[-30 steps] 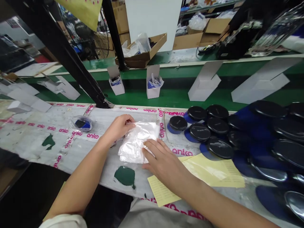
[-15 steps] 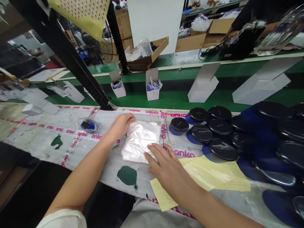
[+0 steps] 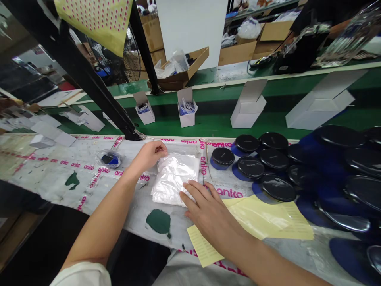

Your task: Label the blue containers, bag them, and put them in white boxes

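While the left hand (image 3: pixel 149 155) pinches the clear plastic (image 3: pixel 174 176), the right hand (image 3: pixel 210 212) (fingers released) touches it — right side.

bags (image 3: pixel 175 178) left of lidded containers (image 3: pixel 222 156), boxes (image 3: pixel 187 113) behind, papers (image 3: pixel 262 216) before containers

Short off-white sleeve (image 3: pixel 81 275) nr L elbow, lt-grey clothing (image 3: pixel 199 270) at lap, L hand (image 3: pixel 150 155) & R hand (image 3: pixel 208 212) bare.

White boxes (image 3: pixel 187 120) on green conveyor (image 3: pixel 211 121) shifted left relative to black post (image 3: pixel 102 89). Right hand (image 3: pixel 210 212) drawn slightly back toward lower right of clear plastic (image 3: pixel 174 174).
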The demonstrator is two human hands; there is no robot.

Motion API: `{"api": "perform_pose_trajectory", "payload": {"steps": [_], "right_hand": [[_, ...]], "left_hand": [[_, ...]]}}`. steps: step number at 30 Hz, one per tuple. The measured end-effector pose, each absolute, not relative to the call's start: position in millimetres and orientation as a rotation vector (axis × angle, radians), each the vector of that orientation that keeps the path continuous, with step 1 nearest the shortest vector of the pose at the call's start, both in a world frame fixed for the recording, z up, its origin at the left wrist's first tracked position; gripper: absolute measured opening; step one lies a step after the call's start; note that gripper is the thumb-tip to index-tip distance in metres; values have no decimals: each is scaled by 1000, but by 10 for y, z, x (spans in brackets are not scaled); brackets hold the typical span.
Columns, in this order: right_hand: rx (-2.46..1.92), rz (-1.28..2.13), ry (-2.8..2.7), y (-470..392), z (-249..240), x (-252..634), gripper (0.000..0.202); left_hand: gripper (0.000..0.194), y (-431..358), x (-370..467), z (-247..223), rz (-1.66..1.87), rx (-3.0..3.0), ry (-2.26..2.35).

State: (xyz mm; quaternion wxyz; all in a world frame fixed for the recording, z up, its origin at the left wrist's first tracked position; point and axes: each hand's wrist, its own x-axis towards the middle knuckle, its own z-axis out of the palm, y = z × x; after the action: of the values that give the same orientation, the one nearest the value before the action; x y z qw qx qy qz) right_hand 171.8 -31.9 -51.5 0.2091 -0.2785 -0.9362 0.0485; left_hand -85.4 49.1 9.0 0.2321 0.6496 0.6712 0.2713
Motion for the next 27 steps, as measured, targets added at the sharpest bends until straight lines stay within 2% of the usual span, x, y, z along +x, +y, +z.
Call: {"api": "perform_pose_trajectory", "payload": {"steps": [3, 7, 10, 14, 16, 20, 27], "right_hand": [[-770, 153, -2612, -332, -530, 1708, 35], [-754, 220, -2585, -321, -460, 1717, 30], [-668, 385, -2377, -244, -254, 1813, 25], [-765, 559, -1694, -58, 94, 1988, 36], [-853, 746, -1470, 35, 196, 2021, 36], [-736, 1173, -1612, 134, 203, 1994, 30], [-765, 1147, -1587, 117, -5, 2042, 8]], "left_hand": [[13, 593, -957, 54, 835, 1729, 1903], [21, 617, -1023, 213, 1183, 1681, 2103], [19, 445, -919, 439, 1335, 1745, 1904], [28, 131, -658, 583, 872, 1594, 1162], [31, 52, -518, 541, 761, 1445, 961], [26, 51, -252, 369, 857, 1367, 976], [13, -39, 72, 177, 908, 1369, 1051]]}}
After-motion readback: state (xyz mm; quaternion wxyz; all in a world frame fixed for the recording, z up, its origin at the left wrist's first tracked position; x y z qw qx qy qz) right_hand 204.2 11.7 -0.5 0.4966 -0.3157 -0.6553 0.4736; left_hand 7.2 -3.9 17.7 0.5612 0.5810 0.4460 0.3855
